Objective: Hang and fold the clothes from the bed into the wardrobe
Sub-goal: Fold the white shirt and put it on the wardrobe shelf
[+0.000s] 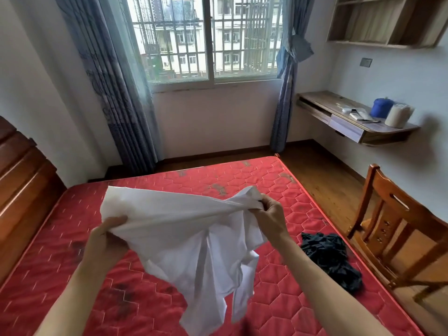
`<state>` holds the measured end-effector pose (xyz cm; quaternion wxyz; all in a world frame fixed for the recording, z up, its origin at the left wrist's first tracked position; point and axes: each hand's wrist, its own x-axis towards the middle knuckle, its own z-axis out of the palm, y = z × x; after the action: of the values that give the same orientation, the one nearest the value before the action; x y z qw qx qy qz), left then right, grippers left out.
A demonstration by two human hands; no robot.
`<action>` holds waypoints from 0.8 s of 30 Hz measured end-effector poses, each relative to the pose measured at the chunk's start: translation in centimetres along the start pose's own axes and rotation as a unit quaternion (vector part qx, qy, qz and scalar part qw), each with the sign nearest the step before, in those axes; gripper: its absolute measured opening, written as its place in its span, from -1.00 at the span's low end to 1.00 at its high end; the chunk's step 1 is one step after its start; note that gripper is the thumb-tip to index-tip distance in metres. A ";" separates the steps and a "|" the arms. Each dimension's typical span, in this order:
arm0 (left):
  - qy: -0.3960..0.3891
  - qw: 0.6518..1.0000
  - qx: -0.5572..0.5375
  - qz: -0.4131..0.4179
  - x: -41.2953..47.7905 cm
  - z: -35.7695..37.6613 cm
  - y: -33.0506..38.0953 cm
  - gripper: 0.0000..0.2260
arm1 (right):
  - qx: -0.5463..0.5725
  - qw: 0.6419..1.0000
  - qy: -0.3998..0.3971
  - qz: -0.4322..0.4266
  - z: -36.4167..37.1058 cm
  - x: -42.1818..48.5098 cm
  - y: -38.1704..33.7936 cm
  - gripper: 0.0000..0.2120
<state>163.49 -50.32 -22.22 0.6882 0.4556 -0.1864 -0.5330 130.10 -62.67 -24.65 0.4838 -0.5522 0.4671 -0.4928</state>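
A white garment (pixel 189 241) hangs in the air above the red quilted mattress (pixel 242 187). My left hand (pixel 106 238) grips its left edge, fingers curled under the cloth. Higher and to the right, my right hand (pixel 269 214) pinches a bunched part of the same garment. The cloth is stretched between both hands and its lower part dangles toward me. A crumpled black garment (pixel 332 260) lies on the mattress near its right edge. No wardrobe is in view.
A wooden headboard (pixel 21 190) stands at the left. A wooden chair (pixel 397 229) stands beside the bed on the right, on wooden floor. A wall desk (pixel 351 117) with a blue container and a white one hangs at the right. Window and curtains are behind.
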 end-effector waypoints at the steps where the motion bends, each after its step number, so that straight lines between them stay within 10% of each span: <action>1: -0.012 1.000 0.005 -0.001 0.0 -0.1 0.0 -0.64 | 0.009 1.000 -0.007 0.004 0.2 0.0 -0.3 -0.95; 10: -0.002 0.999 0.050 0.007 1.2 0.0 0.2 -0.52 | 0.043 0.989 -0.128 0.056 -0.6 -0.1 -1.8 -0.50; 14: -0.061 0.997 0.005 -0.052 0.0 0.7 0.9 -0.78 | 0.015 0.985 -0.168 0.035 -1.5 -0.6 -2.1 -0.70; 18: -0.048 0.985 0.113 -0.124 -0.5 1.5 1.0 -0.52 | -0.048 0.989 -0.142 0.004 -1.8 -1.2 -2.7 -0.61; 24: -0.129 0.871 0.391 -0.268 -0.1 0.6 -0.8 -0.35 | -0.017 0.976 -0.211 0.039 -2.4 -1.5 -3.4 -0.87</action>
<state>162.53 -50.55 -22.55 0.2541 0.6470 -0.3378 -0.6346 127.77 -61.06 -21.31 0.5812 -0.6333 0.3837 -0.3376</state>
